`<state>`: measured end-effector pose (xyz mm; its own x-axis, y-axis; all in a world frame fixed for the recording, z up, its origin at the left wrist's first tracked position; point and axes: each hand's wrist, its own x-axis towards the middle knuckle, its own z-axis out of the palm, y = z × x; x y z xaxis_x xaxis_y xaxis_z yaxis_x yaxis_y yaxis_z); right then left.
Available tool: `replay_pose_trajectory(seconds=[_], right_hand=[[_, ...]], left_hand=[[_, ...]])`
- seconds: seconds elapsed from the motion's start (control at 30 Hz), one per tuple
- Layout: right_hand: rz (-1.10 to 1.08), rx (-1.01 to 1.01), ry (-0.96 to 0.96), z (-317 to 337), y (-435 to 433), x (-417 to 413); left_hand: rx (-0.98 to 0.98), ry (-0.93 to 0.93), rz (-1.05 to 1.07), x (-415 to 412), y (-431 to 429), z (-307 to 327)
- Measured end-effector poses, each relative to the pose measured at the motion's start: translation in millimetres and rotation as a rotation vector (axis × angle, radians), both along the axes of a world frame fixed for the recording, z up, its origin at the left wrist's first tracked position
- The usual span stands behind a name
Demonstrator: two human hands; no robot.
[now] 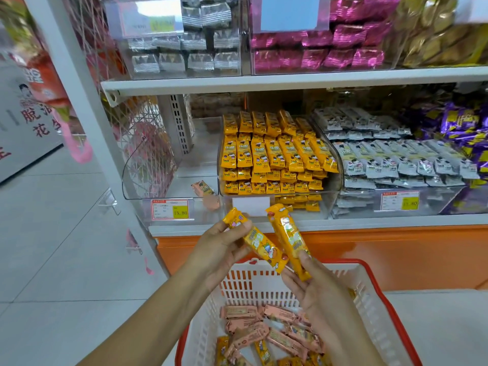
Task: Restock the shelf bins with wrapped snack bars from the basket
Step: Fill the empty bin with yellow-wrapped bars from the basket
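My left hand [219,247] grips one yellow wrapped snack bar [260,243] by its upper end. My right hand [314,283] pinches a second yellow bar [287,233] near its lower end, holding it nearly upright. Both bars hang above the white basket with a red rim [375,302], which holds several pink and yellow bars [280,334]. Straight ahead on the lower shelf, a clear bin [335,165] is packed with rows of matching yellow bars [274,154]. The clear bin to its left [137,180] holds a single pink bar [203,188].
To the right sit bins of grey-white bars [396,159] and purple packets [464,128]. The upper shelf [290,79] carries silver, magenta and gold packets. Price tags [170,209] hang on the bin fronts. An orange base panel [396,249] lies below; tiled floor [52,247] spreads left.
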<state>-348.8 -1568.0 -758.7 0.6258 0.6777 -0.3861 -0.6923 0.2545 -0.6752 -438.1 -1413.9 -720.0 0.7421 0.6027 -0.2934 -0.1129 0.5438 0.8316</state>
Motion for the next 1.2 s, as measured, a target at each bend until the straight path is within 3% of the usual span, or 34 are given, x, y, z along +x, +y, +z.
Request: replay_pose_trajectory(seconds=[0.17,0.3,0.37,0.43,0.53,0.73,0.9,1.0,1.2], right_hand=[[-0.165,0.111,0.078,4.3,0.0,-3.6],[-0.159,0.154,0.093,15.9,-15.4,16.4],[-0.124,0.170,0.059,24.9,-21.3,22.4],[-0.110,0.190,0.025,33.1,-24.7,23.4],[-0.135,0.188,-0.057,37.1,-28.3,23.4],[-0.233,-0.038,-0.338,33.6,-24.6,15.5],[-0.153,-0.195,-0.673,31.1,-17.5,-1.6],[-0.110,-0.271,-0.902,34.6,-11.5,-6.4],[-0.155,-0.375,-1.163,37.8,-6.2,-4.1]], left_hand=[[0.339,0.300,-0.130,-6.0,3.5,4.6],[0.647,0.457,-0.509,-10.4,8.2,9.8],[0.633,0.477,-0.805,-10.9,2.5,9.7],[0.453,0.447,-0.937,-10.0,-1.8,9.4],[0.210,0.371,-0.886,-6.5,-1.3,7.4],[0.029,0.169,-0.669,-5.0,-10.1,9.2],[0.061,0.085,-0.441,0.1,-17.7,14.0],[0.110,0.040,-0.424,3.0,-18.0,15.5],[0.199,0.010,-0.423,7.8,-18.4,20.1]])
